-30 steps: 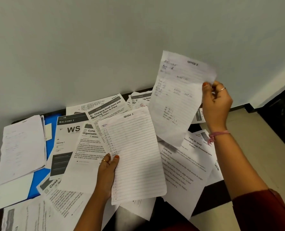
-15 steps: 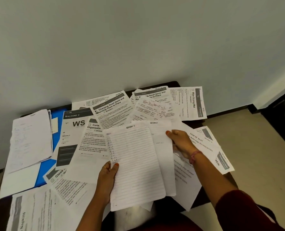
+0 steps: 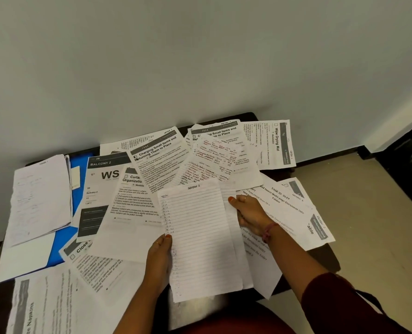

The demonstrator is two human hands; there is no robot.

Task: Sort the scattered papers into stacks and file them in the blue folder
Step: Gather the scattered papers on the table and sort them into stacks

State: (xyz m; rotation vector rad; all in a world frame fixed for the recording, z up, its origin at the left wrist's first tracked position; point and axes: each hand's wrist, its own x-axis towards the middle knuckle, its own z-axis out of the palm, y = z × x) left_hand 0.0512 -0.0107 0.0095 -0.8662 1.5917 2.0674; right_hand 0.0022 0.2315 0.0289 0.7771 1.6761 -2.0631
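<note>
Lined sheets lengthwise away from the person, both hands gripping.

tabletop: pretty much buried under loose papers
blue folder: half covered by a paper stack

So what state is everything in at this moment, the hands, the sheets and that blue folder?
Left hand: grips the lined sheet's left edge.
Right hand: holds the second sheet by its right edge.
Lined sheet: held up, headed Section 1, on top.
Second sheet: tucked behind the lined sheet, mostly hidden.
Blue folder: flat on the table, largely covered by papers.
Printed papers: scattered, overlapping.
</note>
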